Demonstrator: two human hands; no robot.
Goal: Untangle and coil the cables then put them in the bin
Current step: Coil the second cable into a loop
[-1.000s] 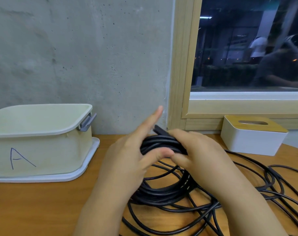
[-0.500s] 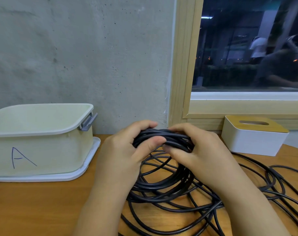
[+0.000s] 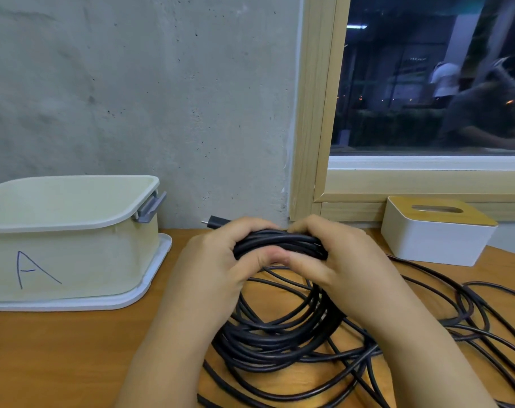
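Both grips, left hand [image 3: 218, 260] and right hand [image 3: 335, 257], now close fully around the coiled cable [image 3: 280, 242], plug end [image 3: 216, 222] newly protruding leftward; coil nearly bound. Bin [image 3: 73, 228] stands further left, loose cables [image 3: 427, 334] rightward on worktop [image 3: 73, 348].

Both hands [image 3: 280, 260] round black cable coil [image 3: 280, 328]

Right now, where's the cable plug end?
Head view: the plug sticks out left of centre, just above the left hand, against the concrete wall, right of the bin.
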